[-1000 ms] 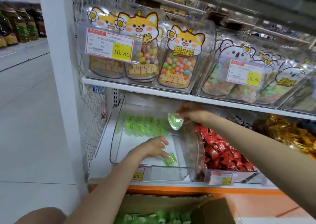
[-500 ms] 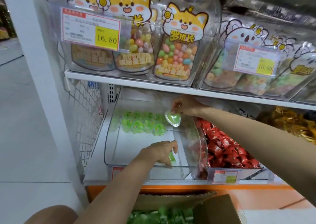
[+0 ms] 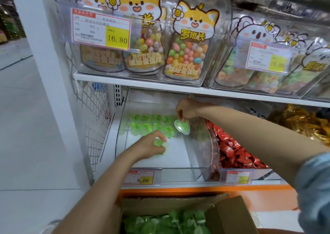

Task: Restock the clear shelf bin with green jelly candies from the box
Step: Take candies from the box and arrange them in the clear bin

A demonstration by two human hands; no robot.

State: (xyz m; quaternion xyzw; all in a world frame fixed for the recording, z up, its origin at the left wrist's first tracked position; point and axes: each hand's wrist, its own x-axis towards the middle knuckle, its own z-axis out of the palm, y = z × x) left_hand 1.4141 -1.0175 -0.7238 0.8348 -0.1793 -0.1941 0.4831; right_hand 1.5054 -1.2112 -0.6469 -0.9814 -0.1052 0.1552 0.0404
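Green and glossy, a small jelly candy (image 3: pixel 160 145) sits inside the curled fingers (image 3: pixel 159 135) of the left hand (image 3: pixel 149 147), low over the white floor of the clear shelf bin (image 3: pixel 211 144). The right hand (image 3: pixel 187 108) reaches in from above, its fingertips (image 3: pixel 180 116) pinched together on the rim of a heart-shaped jelly cup (image 3: pixel 182 126), which hangs near the bin's curved right wall. Behind both hands, green jellies (image 3: pixel 151 125) lie in rows at the back of the bin. The bin is smooth, hard plastic and stands on a white shelf (image 3: pixel 178 185) with a price tag (image 3: pixel 141 178) at its front. To its right lie crinkled red wrappers (image 3: pixel 235 153), then gold foil sweets (image 3: pixel 303 123). To the left are a wire mesh panel (image 3: pixel 94 112) and a pale tiled floor (image 3: pixel 26 126). Above, clear bins hold cartoon-fox pouches (image 3: pixel 192 42) of pastel egg-shaped sweets. Below, an open brown cardboard box (image 3: pixel 223 208) holds more green candies (image 3: pixel 166 223).
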